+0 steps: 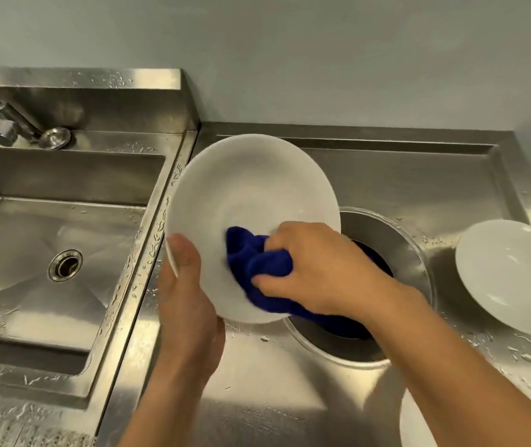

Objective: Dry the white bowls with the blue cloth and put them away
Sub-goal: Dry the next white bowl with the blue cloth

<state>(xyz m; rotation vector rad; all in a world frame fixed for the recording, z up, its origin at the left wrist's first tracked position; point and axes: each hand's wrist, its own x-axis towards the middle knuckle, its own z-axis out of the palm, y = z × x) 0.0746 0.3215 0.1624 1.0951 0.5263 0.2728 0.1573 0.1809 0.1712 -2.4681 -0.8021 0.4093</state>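
Note:
A white bowl [248, 195] is held tilted above the steel counter, its inside facing me. My left hand [186, 298] grips its lower left rim, thumb over the edge. My right hand [319, 269] presses a bunched blue cloth [257, 262] against the lower inside of that bowl; the cloth's tail hangs down below the rim. A second white bowl [512, 275] rests on the counter at the right, with water drops in it. Part of another white dish [414, 427] shows at the bottom edge, under my right forearm.
A steel sink [41, 227] with a drain lies to the left, its tap [3, 121] at the back left. A round recessed opening [393, 250] sits in the wet counter [274, 382] beneath the held bowl. A grey wall stands behind.

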